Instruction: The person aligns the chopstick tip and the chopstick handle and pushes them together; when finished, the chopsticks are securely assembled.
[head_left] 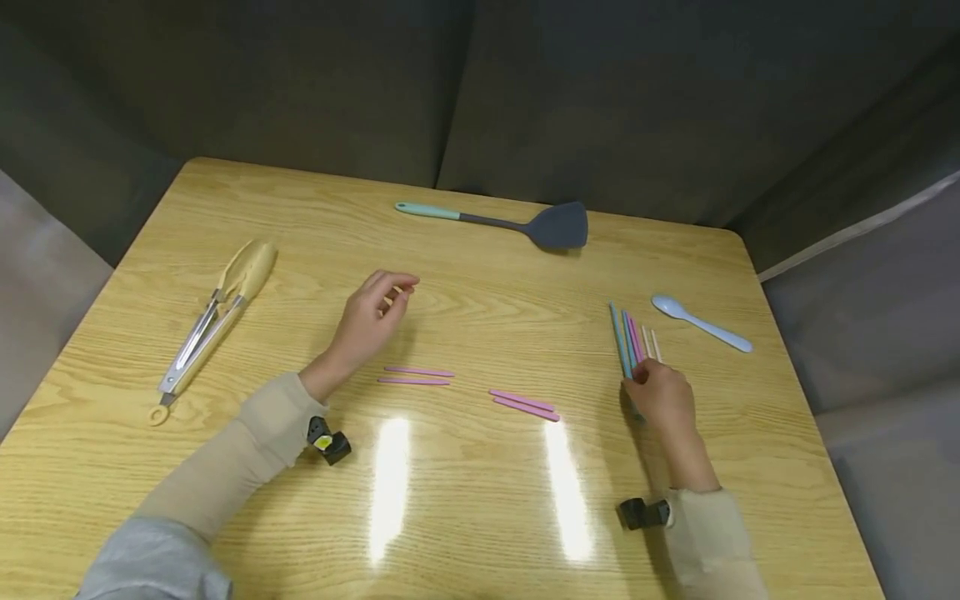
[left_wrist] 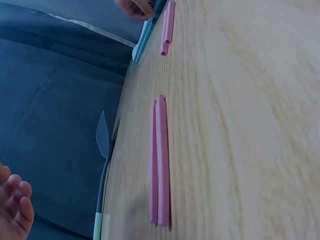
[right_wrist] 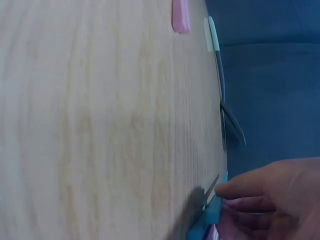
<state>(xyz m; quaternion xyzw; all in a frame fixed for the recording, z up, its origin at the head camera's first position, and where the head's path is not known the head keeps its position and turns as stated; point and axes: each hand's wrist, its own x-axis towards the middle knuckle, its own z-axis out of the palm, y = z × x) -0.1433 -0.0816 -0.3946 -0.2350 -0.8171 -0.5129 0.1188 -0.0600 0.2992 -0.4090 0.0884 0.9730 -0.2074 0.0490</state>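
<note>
At the right of the table, my right hand (head_left: 663, 396) pinches blue chopsticks (head_left: 619, 337) near their close ends. Pink chopsticks (head_left: 636, 337) and thin white sticks (head_left: 647, 340) lie alongside, their lower ends hidden by the hand. In the right wrist view, a fingertip touches a blue square-ended chopstick (right_wrist: 213, 210). My left hand (head_left: 371, 321) hovers over the table with fingers loosely bent, holding nothing. Just below and right of it lies a pair of pink chopsticks (head_left: 417, 371), seen closer as pink chopsticks (left_wrist: 162, 160) in the left wrist view. Another pink pair (head_left: 525, 408) lies mid-table.
Tongs (head_left: 206, 333) with cream-coloured heads lie at the left. A dark spatula (head_left: 558, 227) with a mint handle stretches along the back edge. Beyond the bundle, at the right, is a light blue spoon (head_left: 705, 323). Dark curtains (head_left: 300, 92) hang behind the wooden table.
</note>
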